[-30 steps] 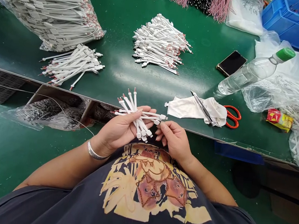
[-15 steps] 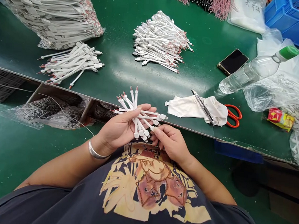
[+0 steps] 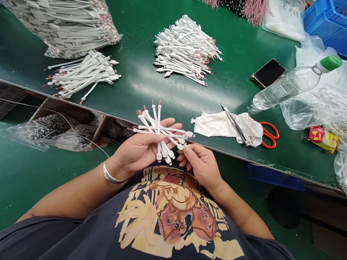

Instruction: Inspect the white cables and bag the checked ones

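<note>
Several short white cables (image 3: 157, 122) lie fanned out in my left hand (image 3: 139, 147), its thumb pressing them against the palm. Their bare red-tipped wire ends point up and left, and their plugs point down and right. My right hand (image 3: 199, 162) pinches one of these cables by its plug end between thumb and forefinger, beside the left fingertips. On the bench ahead lies a large pile of similar white cables (image 3: 186, 47). A smaller cable pile (image 3: 86, 75) is at the left, close to the bench's front edge.
A bulging clear bag of cables (image 3: 65, 17) stands back left. To the right are a white cloth (image 3: 211, 124) with a utility knife (image 3: 235, 125) on it, orange-handled scissors (image 3: 270, 135), a phone (image 3: 268, 72), a bottle (image 3: 294, 83) and a blue crate (image 3: 337, 28).
My right hand has shifted slightly right and up with the pinched plug end. The left thumb lies lower and flatter across the cables.
</note>
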Available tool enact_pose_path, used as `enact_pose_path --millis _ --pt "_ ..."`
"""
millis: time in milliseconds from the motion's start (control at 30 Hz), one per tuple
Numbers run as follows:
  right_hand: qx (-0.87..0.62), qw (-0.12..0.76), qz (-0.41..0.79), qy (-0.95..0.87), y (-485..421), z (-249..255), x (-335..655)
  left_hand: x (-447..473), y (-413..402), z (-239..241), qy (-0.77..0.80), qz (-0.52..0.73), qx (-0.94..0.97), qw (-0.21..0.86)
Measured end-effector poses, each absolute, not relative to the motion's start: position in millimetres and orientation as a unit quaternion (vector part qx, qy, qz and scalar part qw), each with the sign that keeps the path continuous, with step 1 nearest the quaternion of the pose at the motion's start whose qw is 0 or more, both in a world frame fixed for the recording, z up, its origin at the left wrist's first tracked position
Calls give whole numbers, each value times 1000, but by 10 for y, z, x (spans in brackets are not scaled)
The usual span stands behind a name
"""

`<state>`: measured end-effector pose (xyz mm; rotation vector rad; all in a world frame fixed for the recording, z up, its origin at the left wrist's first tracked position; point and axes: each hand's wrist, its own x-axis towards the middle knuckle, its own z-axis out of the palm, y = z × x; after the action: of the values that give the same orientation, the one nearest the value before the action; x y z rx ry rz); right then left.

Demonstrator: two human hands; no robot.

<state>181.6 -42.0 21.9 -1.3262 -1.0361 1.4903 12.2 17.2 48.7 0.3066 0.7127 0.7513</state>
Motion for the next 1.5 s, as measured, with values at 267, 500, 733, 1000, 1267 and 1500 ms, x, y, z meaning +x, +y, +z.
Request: enact_pose_path --millis 267,500,733,1000,1267,1500 --pt "-493 394 645 -430 -473 153 1724 176 192 476 326 376 139 857" --pt "-519 421 585 -459 -474 172 1737 159 217 458 327 374 110 861" --pt "-515 435 579 -459 -469 169 1743 148 233 448 321 373 102 865" --pt "-523 452 585 -424 -444 165 1718 162 225 457 331 372 119 859" --pt "-517 442 604 -415 -409 186 1678 183 228 463 331 364 115 863" --pt "-525 446 599 -408 -417 182 1703 165 254 442 321 360 109 870"
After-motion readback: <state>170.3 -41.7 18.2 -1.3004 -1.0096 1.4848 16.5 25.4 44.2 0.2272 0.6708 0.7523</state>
